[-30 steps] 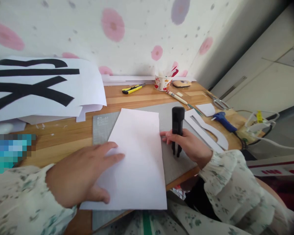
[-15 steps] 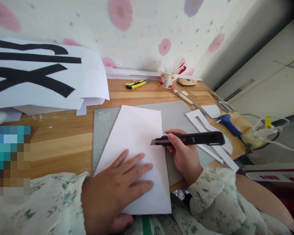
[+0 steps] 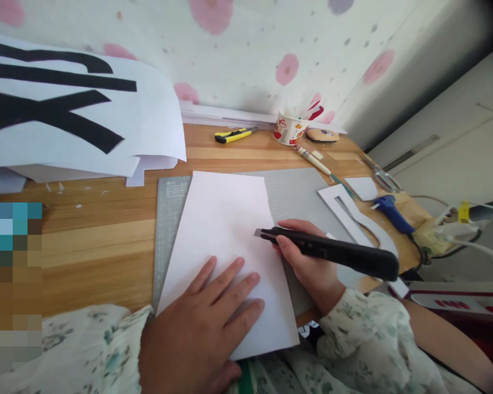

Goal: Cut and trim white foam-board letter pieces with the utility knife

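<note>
A white board [image 3: 225, 219] lies over a grey cutting mat [image 3: 296, 191], its lower edge reaching past the table's front edge. My left hand [image 3: 205, 323] rests flat on its lower left part with the fingers spread. My right hand [image 3: 312, 268] is closed round a black utility knife [image 3: 337, 251] at the board's right side. The knife's short blade points left, over the board; whether its tip touches the surface is unclear. Right of the mat's middle lie white cut-out pieces [image 3: 340, 213], partly behind the knife.
At the back stand a yellow cutter [image 3: 235, 135], a paper cup [image 3: 290, 128] and a mouse [image 3: 322, 135]. Scissors [image 3: 384, 176], a blue glue gun [image 3: 394, 213] and cables are at the right. White sheets with black strokes [image 3: 148, 120] lie at the left.
The knife has turned, its handle end now lower and further right. The board has tilted slightly, its top edge further left and its bottom right corner further right. The view has shifted a little.
</note>
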A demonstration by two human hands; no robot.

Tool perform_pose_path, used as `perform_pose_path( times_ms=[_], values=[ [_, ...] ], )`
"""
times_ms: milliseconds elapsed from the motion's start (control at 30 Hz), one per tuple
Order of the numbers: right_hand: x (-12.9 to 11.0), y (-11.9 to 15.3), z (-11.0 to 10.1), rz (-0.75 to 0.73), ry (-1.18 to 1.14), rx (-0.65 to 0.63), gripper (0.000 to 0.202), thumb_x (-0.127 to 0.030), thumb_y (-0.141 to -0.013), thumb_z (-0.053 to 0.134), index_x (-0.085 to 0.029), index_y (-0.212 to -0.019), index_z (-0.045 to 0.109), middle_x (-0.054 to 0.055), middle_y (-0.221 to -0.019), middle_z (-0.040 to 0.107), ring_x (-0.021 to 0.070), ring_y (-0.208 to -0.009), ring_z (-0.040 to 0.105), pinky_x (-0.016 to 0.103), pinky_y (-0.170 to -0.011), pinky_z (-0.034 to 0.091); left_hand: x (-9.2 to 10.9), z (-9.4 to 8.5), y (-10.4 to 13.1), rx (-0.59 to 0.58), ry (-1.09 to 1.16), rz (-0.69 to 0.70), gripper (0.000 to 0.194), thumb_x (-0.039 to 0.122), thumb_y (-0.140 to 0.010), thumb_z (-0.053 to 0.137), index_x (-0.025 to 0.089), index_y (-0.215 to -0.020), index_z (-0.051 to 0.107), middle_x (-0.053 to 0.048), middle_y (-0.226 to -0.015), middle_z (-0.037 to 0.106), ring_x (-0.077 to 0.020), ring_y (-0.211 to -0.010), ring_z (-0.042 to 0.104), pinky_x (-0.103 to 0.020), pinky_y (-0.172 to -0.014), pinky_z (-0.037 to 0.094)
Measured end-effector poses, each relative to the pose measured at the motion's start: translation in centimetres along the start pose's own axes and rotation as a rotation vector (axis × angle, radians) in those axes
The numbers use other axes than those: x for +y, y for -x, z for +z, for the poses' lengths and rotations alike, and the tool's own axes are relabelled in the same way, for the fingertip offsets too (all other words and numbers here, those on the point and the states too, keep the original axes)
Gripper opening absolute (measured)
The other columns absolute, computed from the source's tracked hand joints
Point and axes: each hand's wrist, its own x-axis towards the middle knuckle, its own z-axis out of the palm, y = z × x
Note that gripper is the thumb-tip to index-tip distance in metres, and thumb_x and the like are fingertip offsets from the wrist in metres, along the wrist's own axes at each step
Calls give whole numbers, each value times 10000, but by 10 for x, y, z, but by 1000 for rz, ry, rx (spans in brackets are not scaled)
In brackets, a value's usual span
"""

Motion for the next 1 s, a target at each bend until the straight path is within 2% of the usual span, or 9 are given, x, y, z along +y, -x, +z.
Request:
perform_pose_path(
  times_ms=[67, 167, 567, 733, 1000],
  values=[
    [2, 2, 0, -62, 92, 7, 222, -254, -764, 720, -291, -980, 686, -7, -898, 723, 167, -792, 686, 303, -746, 570, -2, -1, 0, -1, 16, -2, 773, 302, -700, 744, 308, -1410, 439, -48, -1579, 286, -354, -1442, 220, -623, -1160, 129],
    [3, 2, 1, -84, 104, 0, 214, -251, -768, 712, -282, -978, 680, -10, -875, 726, 159, -744, 682, 289, -710, 575, -1, -2, 0, 3, 23, -4, 762, 288, -699, 742, 308, -1402, 450, -54, -1573, 301, -359, -1441, 222, -631, -1158, 119],
    [-3, 3, 1, -56, 75, -40, 190, -284, -788, 711, -286, -977, 682, -4, -882, 728, 163, -730, 673, 304, -706, 565, -1, -2, 1, -14, -27, 16, 791, 254, -691, 730, 297, -1420, 425, -68, -1574, 287, -383, -1425, 255, -656, -1137, 180],
    [-2, 3, 1, -68, 72, -32, 197, -264, -793, 713, -300, -983, 675, -22, -883, 730, 148, -758, 677, 275, -720, 561, -1, -1, 2, -18, -23, 16, 805, 264, -684, 742, 301, -1422, 422, -63, -1577, 277, -382, -1427, 250, -650, -1143, 173],
    [-4, 3, 2, -33, 68, -43, 173, -309, -794, 703, -274, -962, 682, 1, -851, 729, 167, -698, 673, 306, -678, 567, -2, -1, 1, 9, -19, 24, 772, 281, -702, 736, 295, -1413, 434, -67, -1571, 300, -379, -1429, 245, -648, -1147, 153]
  ],
)
